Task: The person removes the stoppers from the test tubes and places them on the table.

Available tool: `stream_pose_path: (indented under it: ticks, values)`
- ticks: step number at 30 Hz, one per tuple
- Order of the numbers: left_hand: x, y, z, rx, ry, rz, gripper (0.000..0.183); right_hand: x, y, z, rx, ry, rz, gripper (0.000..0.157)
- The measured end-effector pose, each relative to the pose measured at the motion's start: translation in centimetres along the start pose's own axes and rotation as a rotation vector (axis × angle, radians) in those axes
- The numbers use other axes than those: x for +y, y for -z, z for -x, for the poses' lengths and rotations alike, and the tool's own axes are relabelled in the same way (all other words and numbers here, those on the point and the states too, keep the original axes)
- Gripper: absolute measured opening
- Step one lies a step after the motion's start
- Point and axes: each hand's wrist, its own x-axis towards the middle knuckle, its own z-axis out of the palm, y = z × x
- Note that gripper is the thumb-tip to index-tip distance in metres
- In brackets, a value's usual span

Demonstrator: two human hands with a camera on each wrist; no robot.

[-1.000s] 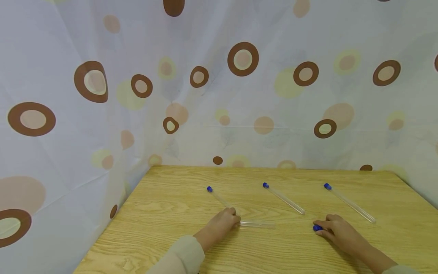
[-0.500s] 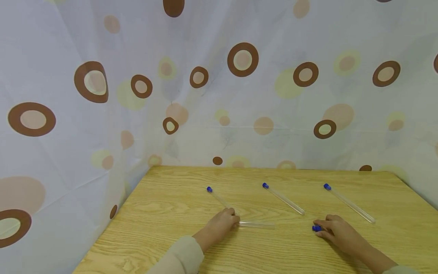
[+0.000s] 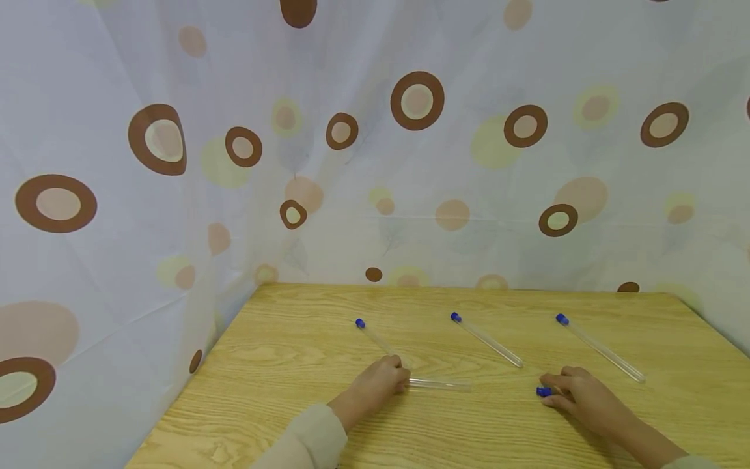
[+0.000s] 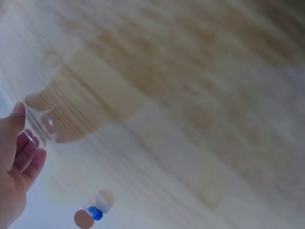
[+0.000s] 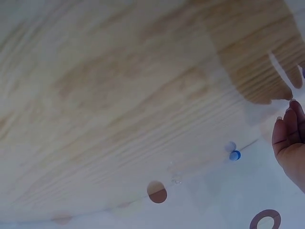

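My left hand [image 3: 377, 384] grips a clear, uncapped test tube [image 3: 439, 384] near its left end. The tube lies level just over or on the table, open end pointing right. In the left wrist view, its rounded end [image 4: 39, 141] shows between thumb and fingers. Further right, my right hand [image 3: 586, 398] pinches a small blue cap [image 3: 543, 392] between thumb and forefinger, apart from the tube's mouth. Only a sliver of that cap [image 5: 303, 71] appears in the right wrist view. Behind the left hand lies a blue-capped test tube [image 3: 375, 339], its near end partly hidden.
Two more blue-capped tubes lie slanted on the wooden table [image 3: 293, 365]: a middle tube [image 3: 489, 342] and a right tube [image 3: 603, 350], beyond my right hand. A white curtain [image 3: 351, 247] with brown and yellow circles hangs behind the table and along its left side.
The blue cap shows slightly more at my right fingertips, which have shifted a little. My left hand and the tubes have stayed in place.
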Motion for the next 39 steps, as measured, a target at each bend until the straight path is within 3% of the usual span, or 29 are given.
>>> stream_pose_path:
  ticks: [5, 10, 14, 22, 28, 34, 39]
  values:
    - [-0.2, 0.3, 0.1, -0.004, 0.018, -0.005, 0.012, -0.2, 0.6, -0.1, -0.052, -0.075, -0.018, 0.04]
    - [-0.6, 0.4, 0.1, -0.003, 0.09, 0.129, 0.025, -0.6, 0.9, -0.4, -0.049, -0.12, -0.028, 0.044]
    - [-1.1, 0.5, 0.1, 0.05, 0.152, 0.207, 0.029, -0.7, 1.1, -0.6, -0.042, -0.156, -0.037, 0.045]
    - [-1.5, 1.2, 0.2, 0.181, 0.35, 0.449, 0.033, -1.0, 0.9, -1.3, 0.08, -0.101, 0.059, 0.035]
    - [-1.7, 1.1, 0.1, 0.247, 0.498, 0.615, 0.036, -1.5, 0.9, -2.1, 0.106, -0.106, 0.044, 0.037]
    - [-1.7, 0.9, -0.3, 0.329, 0.589, 0.653, 0.037, -2.2, 0.7, -2.9, 0.178, -0.046, 0.06, 0.035]
    - [-1.4, 0.5, -0.9, 0.36, 0.671, 0.632, 0.038, -3.0, 0.6, -3.4, 0.132, -0.087, -0.003, 0.035]
